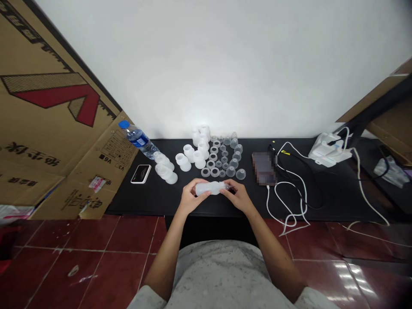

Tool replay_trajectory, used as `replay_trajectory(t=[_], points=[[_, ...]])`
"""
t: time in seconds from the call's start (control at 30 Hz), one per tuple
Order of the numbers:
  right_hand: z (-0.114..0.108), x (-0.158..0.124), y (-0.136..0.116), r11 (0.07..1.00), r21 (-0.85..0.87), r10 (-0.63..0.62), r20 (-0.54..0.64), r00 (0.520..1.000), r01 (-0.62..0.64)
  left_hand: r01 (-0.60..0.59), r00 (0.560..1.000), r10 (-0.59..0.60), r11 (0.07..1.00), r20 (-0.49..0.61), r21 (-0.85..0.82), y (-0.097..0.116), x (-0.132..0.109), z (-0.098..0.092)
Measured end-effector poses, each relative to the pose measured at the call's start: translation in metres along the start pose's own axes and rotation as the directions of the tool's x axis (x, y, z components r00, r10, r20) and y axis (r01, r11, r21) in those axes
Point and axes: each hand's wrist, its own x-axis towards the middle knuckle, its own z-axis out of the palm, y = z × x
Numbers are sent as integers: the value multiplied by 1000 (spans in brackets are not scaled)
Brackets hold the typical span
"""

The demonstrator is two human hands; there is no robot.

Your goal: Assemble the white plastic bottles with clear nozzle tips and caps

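A white baby bottle (207, 188) lies sideways between my hands, just above the table's front edge. My left hand (191, 198) is closed around its base end. The fingers of my right hand (236, 195) are closed on the other end, where a clear tip sticks out; whether they also hold a loose part is hidden. Beyond my hands stand several open white bottles (183, 162). To their right are rows of ring collars (205, 172), small clear nipples (222, 173) and clear dome caps (240, 174). Several bottles with tops fitted (165, 166) form a group at the left.
Far left on the black table (128, 199) are a water bottle (140, 139) and a small white-edged device (140, 174). Right of the caps lies a phone (264, 168) with a white cable (289, 214). A white power strip (330, 148) stands further right. Large cardboard (61, 141) borders the left.
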Motion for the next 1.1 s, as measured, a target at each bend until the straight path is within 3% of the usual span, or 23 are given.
replay_trajectory(t=[0.2,0.4,0.67,0.77,0.87,0.97,1.1], points=[[-1,1,0,996,74,-58,0,998,58,-48,996,38,992,84,119,2,1,0],[1,4,6,999,43,23,-10,1000,-23,-79,994,65,983,85,165,-6,2,2],[3,3,9,949,307,100,-84,991,-70,-225,974,210,923,81,311,-1,-2,6],[0,0,6,928,368,59,-5,998,-53,-257,966,247,867,79,427,-1,-5,6],[-4,-1,4,929,369,-22,107,994,-19,-254,964,262,844,51,473,-1,-7,7],[-4,0,4,927,376,-50,138,989,-5,-196,972,232,866,-23,460,-3,-12,9],[-1,1,5,956,294,1,48,999,-15,-64,978,145,894,-152,443,-7,-22,9]])
